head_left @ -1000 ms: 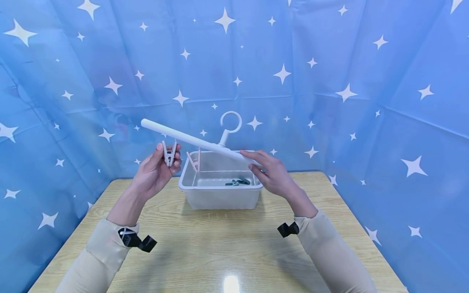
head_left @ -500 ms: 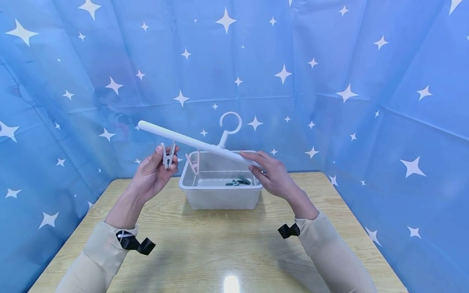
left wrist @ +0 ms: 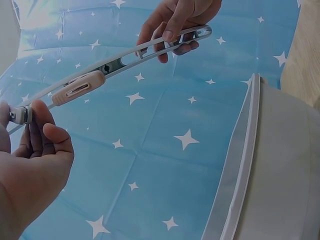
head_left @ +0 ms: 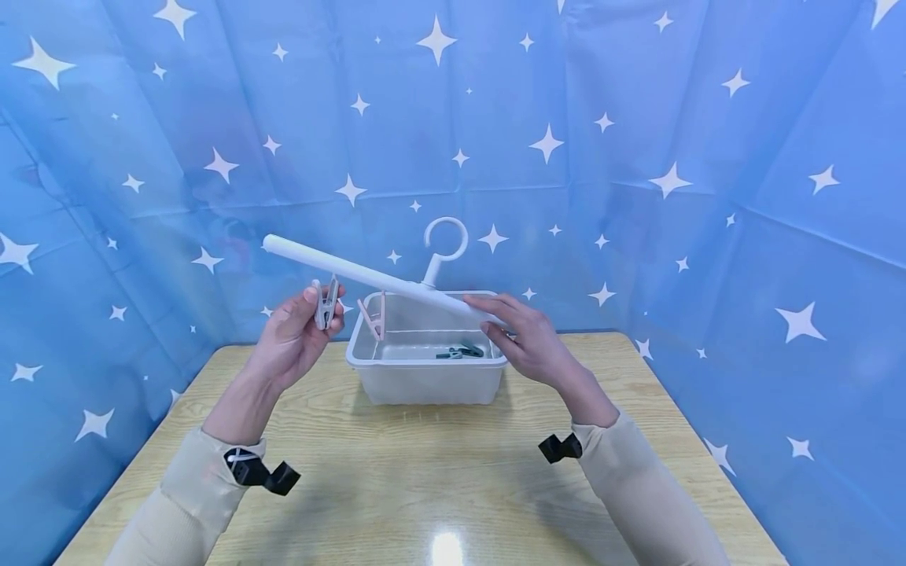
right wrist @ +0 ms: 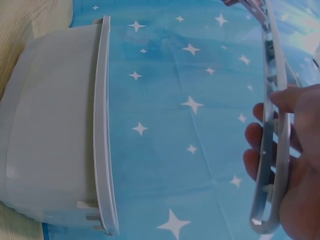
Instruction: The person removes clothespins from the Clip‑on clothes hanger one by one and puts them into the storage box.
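In the head view my right hand grips the right end of a white clip hanger, which slants up to the left with its hook upward. The right wrist view shows thumb and fingers around its slotted bar. A pink clip hangs from the bar left of the hook. My left hand pinches a pale grey clip between thumb and fingers, just under the left part of the bar. Whether this clip is joined to the bar, I cannot tell.
Behind the hands a white plastic basin stands on the wooden table. Several dark green clips lie on its floor, towards the right. A blue star-patterned curtain encloses the back and sides.
The hanger's left end has shifted slightly left and down. My left hand has lowered a little with the grey clip, which has turned slightly. The right hand keeps its grip.
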